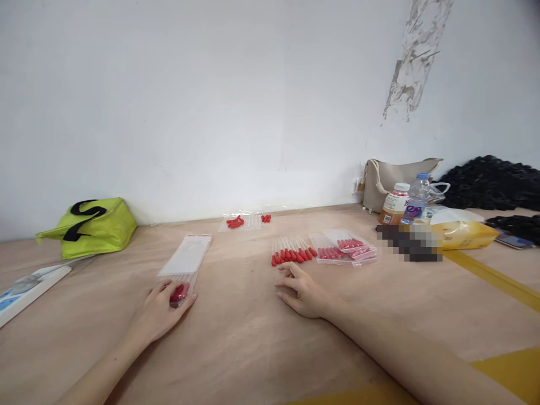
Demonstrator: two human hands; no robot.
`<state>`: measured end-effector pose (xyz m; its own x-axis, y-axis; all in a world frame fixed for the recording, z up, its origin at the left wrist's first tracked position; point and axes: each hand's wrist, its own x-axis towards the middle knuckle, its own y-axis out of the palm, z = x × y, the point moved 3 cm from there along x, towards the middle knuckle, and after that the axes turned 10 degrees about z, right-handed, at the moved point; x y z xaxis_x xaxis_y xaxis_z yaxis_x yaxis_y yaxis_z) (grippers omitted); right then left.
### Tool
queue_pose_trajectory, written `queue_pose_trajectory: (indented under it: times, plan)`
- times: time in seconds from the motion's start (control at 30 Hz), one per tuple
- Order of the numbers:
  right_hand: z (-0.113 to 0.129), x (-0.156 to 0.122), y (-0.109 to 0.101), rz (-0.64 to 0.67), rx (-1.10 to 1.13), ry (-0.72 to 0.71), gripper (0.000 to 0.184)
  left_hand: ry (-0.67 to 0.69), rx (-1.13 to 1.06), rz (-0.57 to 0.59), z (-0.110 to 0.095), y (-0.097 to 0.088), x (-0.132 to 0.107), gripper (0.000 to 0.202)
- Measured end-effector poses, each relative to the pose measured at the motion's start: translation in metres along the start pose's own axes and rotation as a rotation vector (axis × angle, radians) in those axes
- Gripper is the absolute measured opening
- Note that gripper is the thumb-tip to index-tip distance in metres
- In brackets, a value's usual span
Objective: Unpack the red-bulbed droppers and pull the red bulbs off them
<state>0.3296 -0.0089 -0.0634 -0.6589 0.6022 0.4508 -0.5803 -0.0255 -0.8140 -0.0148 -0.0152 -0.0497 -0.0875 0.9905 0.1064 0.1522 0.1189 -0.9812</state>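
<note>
On the left, my left hand [158, 315] lies over the lower end of a clear plastic bag [192, 275], its thumb and fingers spread around red tips [180, 293] inside. A white card [185, 256] covers the bag's upper part. My right hand [301, 292] rests on the table with loosely bent fingers apart and nothing in them. Just beyond its fingertips, a row of loose red-tipped sticks [293, 256] lies side by side, red ends toward me. Right of these, clear bags [348, 247] hold more red-tipped sticks and partly overlap.
Near the wall lie more red-tipped sticks [236, 222] on clear plastic. A yellow-green bag [99, 225] and a power strip [31, 287] are at left. At right stand bottles [395, 203], a beige bag [396, 174], a yellow packet [468, 234] and a black heap [493, 183].
</note>
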Motion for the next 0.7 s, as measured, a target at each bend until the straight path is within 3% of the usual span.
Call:
queue_pose_trajectory:
  times: [0.17, 0.33, 0.5, 0.6, 0.7]
  plan:
    - [0.000, 0.000, 0.000, -0.009, 0.006, 0.001, 0.017, 0.148, -0.050, 0.107, -0.030, -0.007, -0.026, 0.047]
    - [-0.001, -0.001, 0.001, -0.012, 0.012, -0.003, 0.018, 0.558, -0.209, 0.345, -0.060, -0.016, -0.029, 0.035]
    - [-0.001, 0.001, 0.001, -0.009, -0.015, -0.018, 0.017, 0.886, -0.030, 0.313, -0.072, -0.017, -0.018, 0.043]
    - [0.000, 0.003, 0.001, 0.025, -0.048, -0.037, 0.011, 0.878, -0.018, 0.295, -0.084, -0.001, -0.017, 0.047]
    - [0.000, 0.003, -0.001, 0.036, -0.054, -0.017, 0.008, 0.755, -0.079, 0.158, -0.104, 0.010, -0.019, 0.045]
